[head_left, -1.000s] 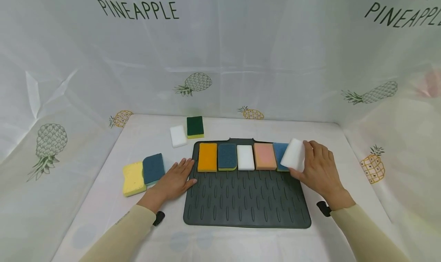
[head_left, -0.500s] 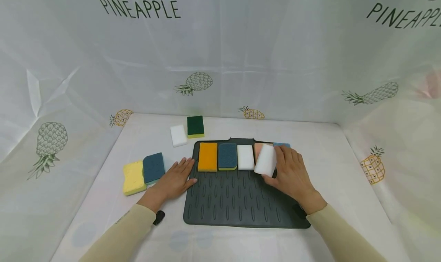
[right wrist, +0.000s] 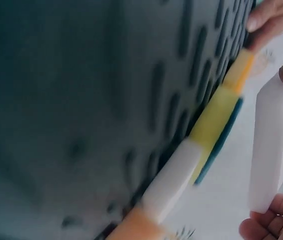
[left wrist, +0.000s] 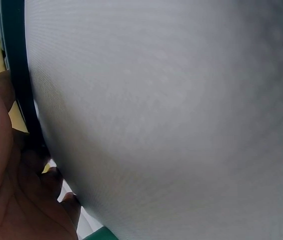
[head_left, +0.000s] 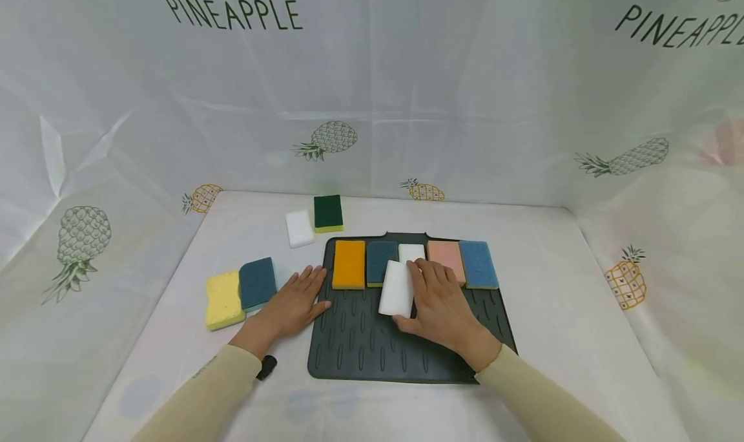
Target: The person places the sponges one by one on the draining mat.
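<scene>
My right hand [head_left: 438, 303] pinches a white melamine sponge [head_left: 396, 288] between thumb and fingertips. The right wrist view shows this white sponge [right wrist: 269, 150] raised above the dark grey ribbed mat [head_left: 372, 345], slightly bent. Along the mat's far edge lie an orange sponge [head_left: 349, 264], a dark blue-topped sponge [head_left: 380, 254], another white sponge [head_left: 411, 251], a pink sponge [head_left: 446, 258] and a blue sponge [head_left: 479, 264]. The held sponge overlaps the dark blue and white ones in the head view. My left hand [head_left: 296, 300] rests flat, fingers extended, at the mat's left edge.
Left of the left hand lie a yellow sponge [head_left: 225, 301] and a dark blue sponge [head_left: 258, 284]. Behind the mat, at its far left, are a white sponge [head_left: 299, 229] and a green-topped sponge [head_left: 328, 210]. Pineapple-printed white sheeting [head_left: 465, 106] surrounds the table.
My right hand has carried the white sponge leftward and nearer, from over the blue sponge, past the pink one, to in front of the middle of the row. The left hand stays put.
</scene>
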`<state>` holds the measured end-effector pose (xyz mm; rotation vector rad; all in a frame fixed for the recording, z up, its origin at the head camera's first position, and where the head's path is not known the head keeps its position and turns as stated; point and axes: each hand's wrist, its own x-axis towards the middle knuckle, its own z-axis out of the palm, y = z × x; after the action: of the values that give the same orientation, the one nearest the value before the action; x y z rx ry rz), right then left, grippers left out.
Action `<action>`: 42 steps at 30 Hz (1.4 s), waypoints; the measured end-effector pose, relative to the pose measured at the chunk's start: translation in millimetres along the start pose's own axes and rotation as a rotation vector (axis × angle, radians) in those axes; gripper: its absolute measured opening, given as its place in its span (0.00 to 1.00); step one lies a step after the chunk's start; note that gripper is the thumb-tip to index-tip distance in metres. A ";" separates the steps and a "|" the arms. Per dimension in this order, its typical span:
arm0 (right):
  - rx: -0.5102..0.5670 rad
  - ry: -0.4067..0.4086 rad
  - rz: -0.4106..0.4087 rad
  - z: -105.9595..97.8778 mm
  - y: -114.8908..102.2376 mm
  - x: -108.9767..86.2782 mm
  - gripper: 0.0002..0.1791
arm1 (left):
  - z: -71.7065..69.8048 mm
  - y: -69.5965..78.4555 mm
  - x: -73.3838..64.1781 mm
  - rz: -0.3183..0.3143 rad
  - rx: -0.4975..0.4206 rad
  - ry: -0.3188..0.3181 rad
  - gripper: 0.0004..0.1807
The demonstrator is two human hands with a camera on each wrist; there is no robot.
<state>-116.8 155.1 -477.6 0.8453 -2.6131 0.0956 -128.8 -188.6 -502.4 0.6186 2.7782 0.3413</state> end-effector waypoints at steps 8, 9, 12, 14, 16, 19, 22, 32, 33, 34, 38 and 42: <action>0.043 -0.092 -0.039 6.5 -35.4 11.5 0.57 | -0.2 0.3 0.0 0.001 0.006 0.010 0.44; 0.047 -0.109 -0.044 7.2 -39.2 12.7 0.57 | -0.4 0.5 -0.1 -0.002 0.006 0.009 0.44; 0.060 -0.158 -0.049 9.6 -49.3 15.8 0.57 | -0.6 1.2 -0.3 -0.006 0.004 0.013 0.44; 0.065 -0.183 -0.051 10.8 -55.3 17.5 0.57 | -0.9 1.8 -0.6 -0.009 0.000 0.015 0.44; 0.066 -0.205 -0.056 12.0 -60.7 18.7 0.57 | -0.8 1.8 -0.7 -0.008 -0.006 0.019 0.43; 0.074 -0.239 -0.067 13.3 -68.3 19.9 0.58 | -0.1 1.4 -0.5 -0.012 -0.008 0.019 0.44; 0.085 -0.277 -0.077 14.5 -75.0 20.6 0.59 | 0.5 0.7 -0.3 -0.008 -0.003 0.023 0.43; 0.087 -0.319 -0.106 21.4 -86.9 22.5 0.59 | -0.7 1.6 -0.2 -0.018 -0.022 0.014 0.44; 0.088 -0.318 -0.108 21.6 -87.3 22.7 0.59 | -0.8 1.8 -0.2 -0.017 -0.023 0.014 0.43; 0.087 -0.317 -0.108 21.9 -87.5 22.8 0.59 | -1.0 2.0 -0.3 -0.017 -0.022 0.012 0.43; 0.092 -0.318 -0.103 22.2 -88.0 23.3 0.59 | -1.2 2.1 -0.3 -0.016 -0.017 0.010 0.43; 0.095 -0.329 -0.101 22.8 -88.3 23.6 0.60 | -1.3 1.8 -0.2 -0.016 -0.014 0.007 0.43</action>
<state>-91.2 65.9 -494.4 1.1066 -2.8817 0.0570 -128.4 -187.3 -500.7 0.5926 2.7837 0.3601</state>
